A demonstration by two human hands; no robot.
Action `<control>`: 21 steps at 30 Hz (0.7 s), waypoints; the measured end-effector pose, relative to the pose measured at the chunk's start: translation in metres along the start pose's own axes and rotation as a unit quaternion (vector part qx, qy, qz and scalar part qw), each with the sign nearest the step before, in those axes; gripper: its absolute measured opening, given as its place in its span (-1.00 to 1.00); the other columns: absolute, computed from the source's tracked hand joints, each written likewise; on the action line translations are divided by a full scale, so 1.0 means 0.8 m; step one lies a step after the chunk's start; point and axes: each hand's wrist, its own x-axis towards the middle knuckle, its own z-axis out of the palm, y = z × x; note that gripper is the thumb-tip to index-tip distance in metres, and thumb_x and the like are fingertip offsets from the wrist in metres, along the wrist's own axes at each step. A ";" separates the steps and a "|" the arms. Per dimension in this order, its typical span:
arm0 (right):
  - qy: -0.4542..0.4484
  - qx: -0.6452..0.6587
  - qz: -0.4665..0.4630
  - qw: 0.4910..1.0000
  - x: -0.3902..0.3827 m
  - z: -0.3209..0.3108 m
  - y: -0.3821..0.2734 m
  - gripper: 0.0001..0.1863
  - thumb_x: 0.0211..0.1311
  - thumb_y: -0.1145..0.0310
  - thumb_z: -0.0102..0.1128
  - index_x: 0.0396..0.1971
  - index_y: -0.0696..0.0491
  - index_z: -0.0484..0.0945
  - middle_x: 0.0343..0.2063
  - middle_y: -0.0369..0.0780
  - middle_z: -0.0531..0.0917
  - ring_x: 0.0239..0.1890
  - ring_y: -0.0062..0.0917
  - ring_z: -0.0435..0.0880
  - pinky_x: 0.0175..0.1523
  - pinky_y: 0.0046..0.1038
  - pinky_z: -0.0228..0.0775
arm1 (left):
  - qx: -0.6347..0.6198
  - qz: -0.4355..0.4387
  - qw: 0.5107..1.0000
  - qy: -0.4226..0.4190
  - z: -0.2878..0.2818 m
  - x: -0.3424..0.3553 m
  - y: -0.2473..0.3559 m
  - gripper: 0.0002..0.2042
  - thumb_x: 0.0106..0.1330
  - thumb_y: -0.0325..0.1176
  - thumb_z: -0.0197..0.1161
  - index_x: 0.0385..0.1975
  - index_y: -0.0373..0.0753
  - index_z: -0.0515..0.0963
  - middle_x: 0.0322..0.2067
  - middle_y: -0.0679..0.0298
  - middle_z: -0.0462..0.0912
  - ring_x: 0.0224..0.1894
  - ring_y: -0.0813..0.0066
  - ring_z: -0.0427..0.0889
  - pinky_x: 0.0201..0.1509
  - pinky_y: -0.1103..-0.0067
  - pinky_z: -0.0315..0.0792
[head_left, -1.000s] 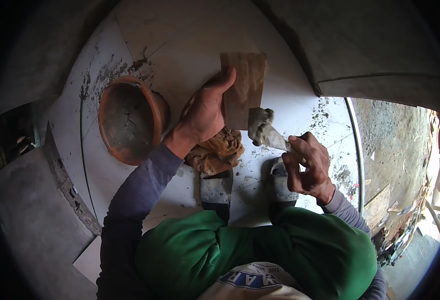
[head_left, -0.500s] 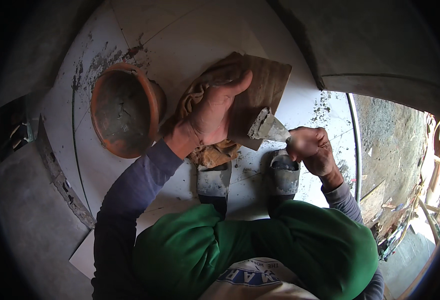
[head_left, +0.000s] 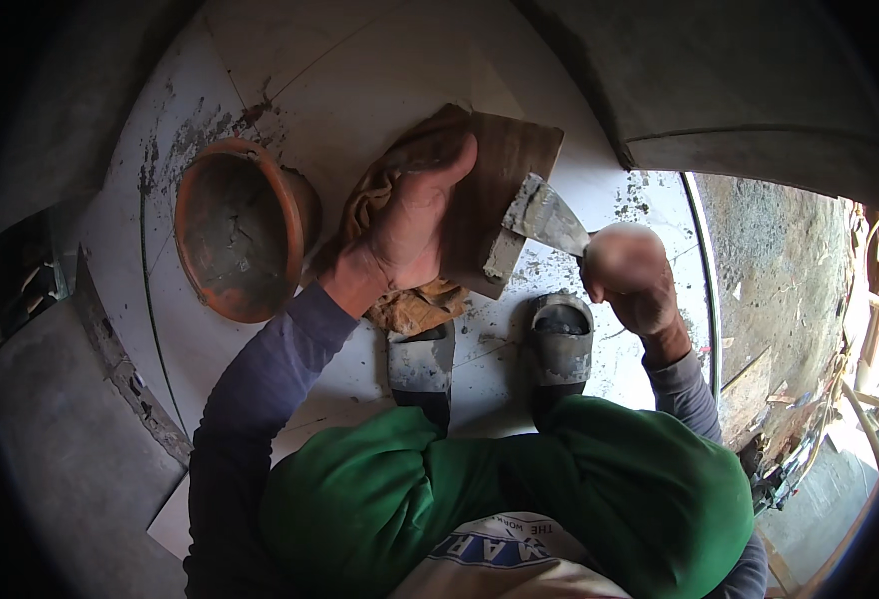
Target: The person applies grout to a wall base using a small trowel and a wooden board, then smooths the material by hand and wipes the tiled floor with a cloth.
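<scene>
My left hand [head_left: 409,222] is under a brown wood-grained board [head_left: 504,165], its thumb stretched along the near face and its other fingers hidden behind. A crumpled brown cloth [head_left: 414,307] is bunched behind that hand and the board. My right hand [head_left: 644,285] is wrapped round the handle of a putty knife [head_left: 551,220], which is mostly covered by the fist. Grey paste coats the blade's tip, which lies over the board's right edge. More grey mortar [head_left: 502,258] clings to the board's lower right corner.
An orange-rimmed bowl [head_left: 235,235] with grey residue inside stands at left on the white tiled floor [head_left: 359,75]. Two smeared grey shoes [head_left: 559,344] are below my hands. Grey walls [head_left: 759,90] close in, and rough ground with debris [head_left: 769,299] lies beyond the right edge.
The putty knife has turned and risen slightly, showing its blade's flat side. Mortar now shows on the board's lower right corner. My left hand and the board have shifted a little left.
</scene>
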 end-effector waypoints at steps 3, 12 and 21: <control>0.049 -0.030 0.026 0.998 -0.009 -0.021 0.008 -0.67 0.60 0.18 0.28 -0.07 0.20 0.75 -0.52 -0.26 0.66 -0.51 -0.66 0.53 -0.38 -0.58 0.29 | -0.007 0.036 0.999 -0.005 0.001 -0.003 0.008 -0.39 0.72 0.16 -0.02 0.46 -0.23 0.41 0.25 0.18 0.64 0.27 0.32 0.65 0.39 0.30 0.56; 0.111 0.070 -0.008 0.991 -0.021 0.021 0.005 -0.79 0.48 0.40 0.26 0.02 0.09 0.58 -0.32 -0.18 0.69 -0.31 -0.53 0.67 -0.20 -0.50 0.52 | -0.118 0.138 0.983 0.001 -0.041 -0.030 0.028 -0.19 0.64 0.37 -0.12 0.56 -0.25 0.30 0.48 0.08 0.46 0.50 0.14 0.46 0.61 0.13 0.31; 0.136 0.013 0.031 0.990 0.062 0.121 0.057 -0.83 0.46 0.32 0.49 -0.18 0.12 0.76 -0.55 -0.40 0.60 -0.55 -0.71 0.46 -0.40 -0.55 0.30 | -0.328 0.240 0.912 -0.050 -0.038 -0.045 -0.016 -0.32 0.67 0.12 -0.11 0.57 -0.26 0.27 0.55 0.08 0.36 0.59 0.06 0.32 0.70 0.06 0.14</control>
